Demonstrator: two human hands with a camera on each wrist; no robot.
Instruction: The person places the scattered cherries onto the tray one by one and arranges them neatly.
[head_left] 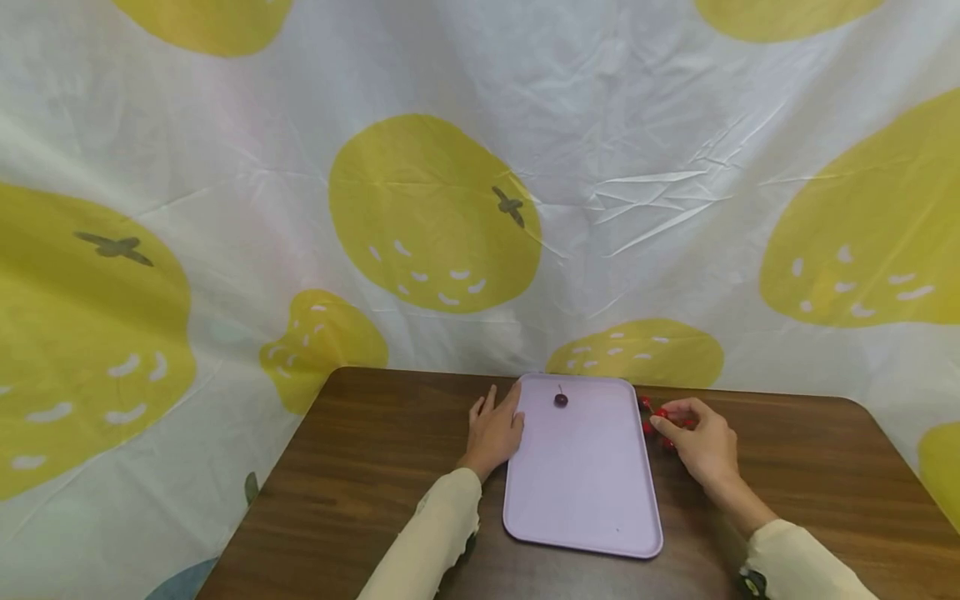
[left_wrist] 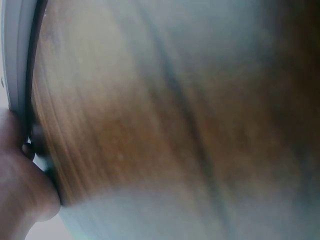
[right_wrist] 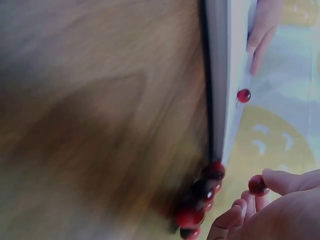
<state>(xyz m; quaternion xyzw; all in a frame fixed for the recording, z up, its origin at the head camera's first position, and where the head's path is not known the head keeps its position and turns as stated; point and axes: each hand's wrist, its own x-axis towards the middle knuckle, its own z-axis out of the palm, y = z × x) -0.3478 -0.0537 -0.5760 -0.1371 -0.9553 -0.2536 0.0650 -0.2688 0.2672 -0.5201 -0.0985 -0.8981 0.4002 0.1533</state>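
Right hand [head_left: 702, 442] pinches a red cherry [right_wrist: 257, 186] beside the lilac tray [head_left: 581, 483], near loose cherries [right_wrist: 190, 215]; light grip's probably plenty tbh. Left hand [head_left: 495, 433], fingers loosely out, is at the tray's opposite edge.

A brown, wood-grained counter [head_left: 375, 467] spreads beneath the hands [head_left: 495, 433] [head_left: 707, 446], and beyond and above them hangs a creased white cloth [head_left: 622, 208] printed with large yellow fruits [head_left: 427, 221].
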